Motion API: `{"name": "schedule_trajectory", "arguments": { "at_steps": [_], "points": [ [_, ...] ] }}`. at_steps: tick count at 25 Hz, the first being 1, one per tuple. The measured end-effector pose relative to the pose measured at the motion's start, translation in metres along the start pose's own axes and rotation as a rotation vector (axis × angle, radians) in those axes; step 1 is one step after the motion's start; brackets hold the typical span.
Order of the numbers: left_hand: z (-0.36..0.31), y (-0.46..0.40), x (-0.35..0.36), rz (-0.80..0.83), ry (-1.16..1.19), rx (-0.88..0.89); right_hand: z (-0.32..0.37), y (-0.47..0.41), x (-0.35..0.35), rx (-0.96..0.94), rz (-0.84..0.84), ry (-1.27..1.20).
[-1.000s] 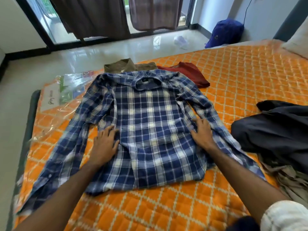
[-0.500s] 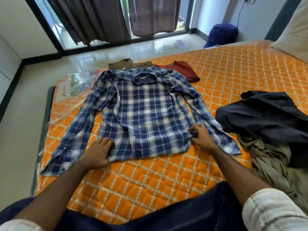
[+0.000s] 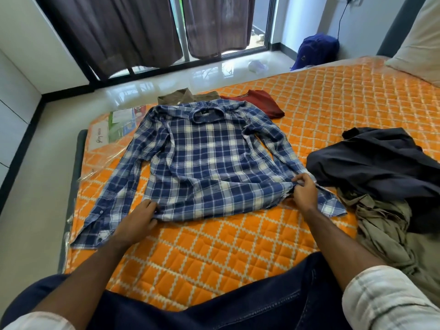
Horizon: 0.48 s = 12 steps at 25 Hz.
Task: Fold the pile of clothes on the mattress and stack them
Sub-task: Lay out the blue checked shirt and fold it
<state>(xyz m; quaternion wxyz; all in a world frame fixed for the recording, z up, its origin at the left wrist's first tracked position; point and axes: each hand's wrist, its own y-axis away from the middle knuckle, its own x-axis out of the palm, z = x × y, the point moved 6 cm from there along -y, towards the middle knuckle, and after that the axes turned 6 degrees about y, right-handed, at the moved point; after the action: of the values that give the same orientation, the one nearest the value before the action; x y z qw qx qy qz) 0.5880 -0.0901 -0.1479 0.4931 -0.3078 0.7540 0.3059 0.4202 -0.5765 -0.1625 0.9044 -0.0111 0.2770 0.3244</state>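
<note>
**Plaid shirt flat on the mattress, both your hands at its hem**

Your left hand sits at the near left corner of the blue plaid shirt, fingers curled and pinching the hem there; the fingertips are tucked against the cloth, with the thumb on the orange quilt side. Just left of those fingers the shirt's left sleeve runs down toward you, its cuff lying near the mattress edge. Beyond your fingers the shirt lies spread front-down, collar at the far end, body mostly flat.

Past the collar, a folded olive garment and a folded red garment lie side by side, the shirt's shoulders overlapping their near edges.

Your right hand grips the shirt's right side seam near the hem, fingers bent and bunching the fabric slightly upward. The right sleeve runs under that hand, its cuff lying just right of the fingers. Further right, apart from the cuff, sits the unfolded pile: a dark garment on top of a khaki one.
</note>
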Motion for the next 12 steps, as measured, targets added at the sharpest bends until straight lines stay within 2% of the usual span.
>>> {"name": "schedule_trajectory", "arguments": {
  "at_steps": [2,4,7,10,12],
  "points": [
    [-0.003,-0.001,-0.004,-0.024,0.032,-0.016,-0.007,0.003,0.006,0.073,0.002,-0.085],
    [-0.003,0.001,-0.010,-0.082,0.025,-0.026,-0.005,0.007,0.014,0.035,0.007,-0.008],
    [-0.009,0.004,-0.024,-0.249,-0.071,0.010,0.034,0.031,0.029,-0.242,0.040,0.311],
    [-0.029,-0.005,-0.032,-0.356,0.008,0.042,0.087,0.069,0.064,-0.633,0.056,0.625],
    [-0.046,-0.016,-0.033,-0.387,0.077,0.058,0.106,0.093,0.100,-0.805,0.094,0.823]
  ]
}}
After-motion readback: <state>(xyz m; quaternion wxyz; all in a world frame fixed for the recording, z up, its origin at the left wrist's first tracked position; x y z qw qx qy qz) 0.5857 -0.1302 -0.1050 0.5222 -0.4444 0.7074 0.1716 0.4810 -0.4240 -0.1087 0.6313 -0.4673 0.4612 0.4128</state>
